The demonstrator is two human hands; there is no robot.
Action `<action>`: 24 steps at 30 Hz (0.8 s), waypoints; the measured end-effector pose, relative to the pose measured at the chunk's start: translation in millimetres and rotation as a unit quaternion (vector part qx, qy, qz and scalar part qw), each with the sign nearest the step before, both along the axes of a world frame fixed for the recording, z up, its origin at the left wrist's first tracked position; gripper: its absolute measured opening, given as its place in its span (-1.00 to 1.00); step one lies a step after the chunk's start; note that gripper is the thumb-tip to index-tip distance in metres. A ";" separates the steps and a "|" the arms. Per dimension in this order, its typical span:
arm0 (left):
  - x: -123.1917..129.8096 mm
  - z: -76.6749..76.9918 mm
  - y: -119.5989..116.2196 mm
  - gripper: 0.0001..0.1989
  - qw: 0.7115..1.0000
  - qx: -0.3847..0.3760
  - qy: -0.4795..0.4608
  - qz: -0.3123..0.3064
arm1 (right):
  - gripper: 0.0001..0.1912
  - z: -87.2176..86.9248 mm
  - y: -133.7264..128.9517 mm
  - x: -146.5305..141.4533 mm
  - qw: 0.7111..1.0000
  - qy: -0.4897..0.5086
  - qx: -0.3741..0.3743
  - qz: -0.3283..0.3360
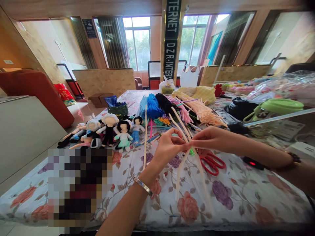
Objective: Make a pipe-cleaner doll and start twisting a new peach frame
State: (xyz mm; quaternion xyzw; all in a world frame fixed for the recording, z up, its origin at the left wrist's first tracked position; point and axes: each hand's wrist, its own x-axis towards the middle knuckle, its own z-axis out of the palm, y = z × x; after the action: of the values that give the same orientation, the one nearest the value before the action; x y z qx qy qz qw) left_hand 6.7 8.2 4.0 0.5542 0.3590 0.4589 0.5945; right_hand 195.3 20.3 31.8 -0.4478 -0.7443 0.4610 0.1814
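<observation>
Several cream fuzzy stems [180, 164] cross each other between my hands, their ends reaching up and down. My left hand [169, 146], with a silver bracelet at the wrist, pinches them near the crossing. From the right, my right hand [206, 139] meets it there, thumb and fingertips closed on the same stems. Red-handled scissors [213, 162] lie just below my right hand. Another cream stem [145, 134] stretches upright in the view to the left of my left hand. A small green piece [192, 151] shows beside the crossing.
Yarn dolls [123, 136] sit at the left, by a green stacked container [117, 109]. Bundles of blue stems [155, 106], black, pink and peach stems [204, 109] lie behind my hands. A green-lidded jar [278, 114] stands right. Pixelated blocks hide an area at lower left.
</observation>
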 end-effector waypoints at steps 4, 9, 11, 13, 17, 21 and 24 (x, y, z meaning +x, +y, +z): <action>-0.4 -0.4 0.8 -0.60 0.999 0.022 0.028 0.004 | -0.69 -5.6 -2.8 -7.8 0.999 -0.011 0.003 -0.039; 0.7 -0.7 1.7 -0.71 0.997 0.039 0.060 0.007 | -0.72 -9.1 -0.5 -7.6 0.999 0.005 0.019 -0.046; 1.5 -2.4 2.7 -0.75 0.996 0.054 0.073 0.003 | -0.72 -10.0 0.6 -7.0 0.999 0.002 0.019 -0.049; 2.1 -4.2 3.7 -0.75 0.994 0.069 0.080 0.001 | -0.71 -10.1 0.7 -7.6 0.998 0.000 0.013 -0.060; 1.0 -3.8 3.8 -0.74 0.992 0.097 0.077 0.022 | -0.65 -9.4 -0.1 -9.3 0.997 -0.008 0.017 -0.073; -1.2 -0.3 3.5 -0.76 0.992 0.101 0.072 0.039 | -0.64 -12.6 1.9 -5.5 0.996 0.012 0.031 -0.077; -1.4 1.4 4.8 -0.80 0.987 0.130 0.058 0.076 | -0.65 -16.4 4.4 -0.1 0.995 0.054 0.022 -0.078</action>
State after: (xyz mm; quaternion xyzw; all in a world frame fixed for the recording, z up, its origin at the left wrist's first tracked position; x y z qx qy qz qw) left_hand 5.3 13.0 5.4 0.6232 0.3713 0.5128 0.4591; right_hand 195.2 24.7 15.5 -0.4752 -0.7060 0.4523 0.2667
